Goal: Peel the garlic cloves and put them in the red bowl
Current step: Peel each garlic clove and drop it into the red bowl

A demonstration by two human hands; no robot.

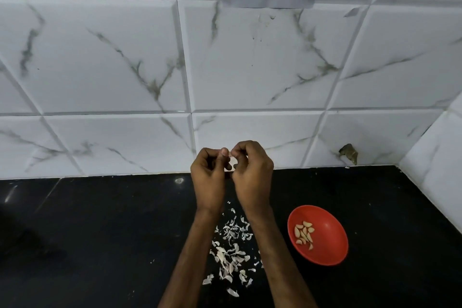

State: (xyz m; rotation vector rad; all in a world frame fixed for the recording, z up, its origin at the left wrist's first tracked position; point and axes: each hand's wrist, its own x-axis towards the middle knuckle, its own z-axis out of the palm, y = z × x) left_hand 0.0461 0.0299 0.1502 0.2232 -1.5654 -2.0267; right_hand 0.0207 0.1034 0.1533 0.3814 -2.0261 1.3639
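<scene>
Head view looks down over both forearms, which reach forward from the bottom edge and meet just above the back edge of a black countertop. The left hand and the right hand are pressed close together, knuckles up. Both have their fingers curled inward and their thumbs and fingertips pinching a small pale object between them. Only a sliver of it shows between the fingers, but it looks like a garlic clove, held in the air in front of the wall and not touching the counter. The red bowl sits on the counter to the right of the right forearm, apart from it. It holds a small cluster of peeled cloves lying toward its left side. Papery white skins are scattered over the dark surface below the hands, most of them between the two forearms and a few stray flakes nearer the bottom of the view. Behind the hands rises a tiled wall of white marble-patterned tiles with grey veins. A dark chipped spot shows low on it, to the right, just above the counter's back edge.
</scene>
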